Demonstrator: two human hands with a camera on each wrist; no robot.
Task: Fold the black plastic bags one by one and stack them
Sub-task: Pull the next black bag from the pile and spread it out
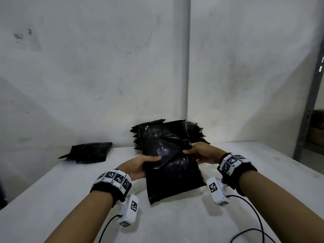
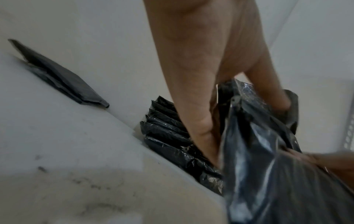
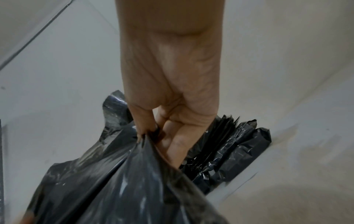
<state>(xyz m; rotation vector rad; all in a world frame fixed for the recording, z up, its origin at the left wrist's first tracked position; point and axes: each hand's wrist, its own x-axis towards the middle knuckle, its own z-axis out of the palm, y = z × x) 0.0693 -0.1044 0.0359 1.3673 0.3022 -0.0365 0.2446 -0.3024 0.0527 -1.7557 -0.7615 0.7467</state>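
Note:
A glossy black plastic bag (image 1: 172,171) is held up over the white table, its lower end resting on the tabletop. My left hand (image 1: 140,166) grips its left edge, thumb on the front. My right hand (image 1: 198,152) pinches its right edge higher up. In the left wrist view the left hand (image 2: 220,128) holds the bag (image 2: 268,174) from the side. The right wrist view shows the right hand (image 3: 162,131) pinching the gathered bag (image 3: 124,181). Behind it a pile of unfolded black bags (image 1: 145,132) leans at the wall. A folded black bag (image 1: 91,152) lies at the far left.
The white table (image 1: 175,221) runs up to a grey-white wall (image 1: 105,76). A grey metal shelf post (image 1: 308,109) stands at the right. Black cables (image 1: 249,225) trail from the wrist cameras across the near table.

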